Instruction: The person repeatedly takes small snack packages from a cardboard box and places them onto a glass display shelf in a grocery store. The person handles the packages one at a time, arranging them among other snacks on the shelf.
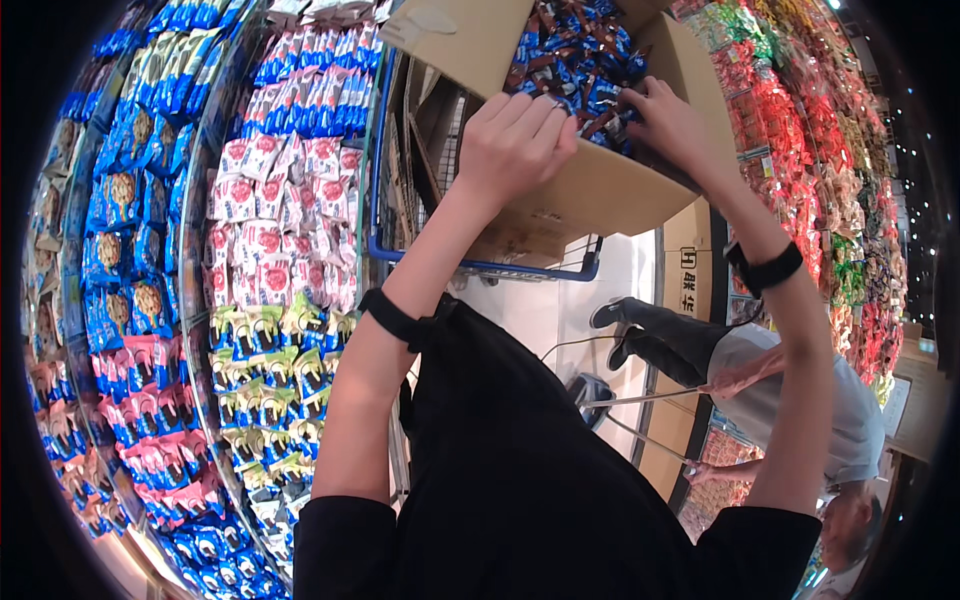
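Note:
In front of me an open cardboard box (607,196) holds a heap of small blue and brown wrapped sweets (585,56). My left hand (517,146) is curled into a fist at the box's near left edge; its fingertips are turned under, and whether they grip the cardboard is hidden. Over the near right part of the box, my right hand (664,124) reaches in at the sweets with bent fingers. Its fingertips are partly hidden, so a hold on a sweet cannot be made out. The box rests on a blue-rimmed shopping cart (517,271).
Flattened cardboard (411,161) stands in the cart's left side. Left of me are glass-divided bins of bagged snacks (281,202). Red-packaged goods (784,142) line the right. Close by on the right, a person (787,397) holds long-handled tools (637,400) over the tiled floor.

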{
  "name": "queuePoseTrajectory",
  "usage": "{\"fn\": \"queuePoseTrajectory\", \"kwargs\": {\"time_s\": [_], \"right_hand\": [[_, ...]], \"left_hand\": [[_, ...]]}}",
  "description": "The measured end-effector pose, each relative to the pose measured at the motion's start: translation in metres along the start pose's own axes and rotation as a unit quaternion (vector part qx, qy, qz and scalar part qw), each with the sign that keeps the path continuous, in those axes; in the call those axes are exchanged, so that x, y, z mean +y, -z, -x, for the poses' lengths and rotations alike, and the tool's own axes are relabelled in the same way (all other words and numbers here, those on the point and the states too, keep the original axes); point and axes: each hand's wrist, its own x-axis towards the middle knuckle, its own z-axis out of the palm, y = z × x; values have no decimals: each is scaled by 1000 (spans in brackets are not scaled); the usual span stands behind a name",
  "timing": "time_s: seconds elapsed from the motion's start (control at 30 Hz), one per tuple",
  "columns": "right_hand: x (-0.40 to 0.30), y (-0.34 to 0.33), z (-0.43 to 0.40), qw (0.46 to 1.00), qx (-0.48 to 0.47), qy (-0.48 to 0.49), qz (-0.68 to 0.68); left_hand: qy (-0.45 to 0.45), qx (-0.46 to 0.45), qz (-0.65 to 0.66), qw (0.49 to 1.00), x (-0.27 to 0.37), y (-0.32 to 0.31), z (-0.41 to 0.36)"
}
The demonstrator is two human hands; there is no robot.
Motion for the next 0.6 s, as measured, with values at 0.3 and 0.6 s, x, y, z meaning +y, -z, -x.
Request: {"fn": "queuePoseTrajectory", "kwargs": {"time_s": [0.3, 0.6], "right_hand": [[-20, 39, 14, 894, 261, -110, -348], [-18, 32, 18, 850, 230, -69, -468]], "left_hand": [[127, -151, 38, 980, 28, 22, -32], [581, -157, 563, 566, 46, -5, -80]]}}
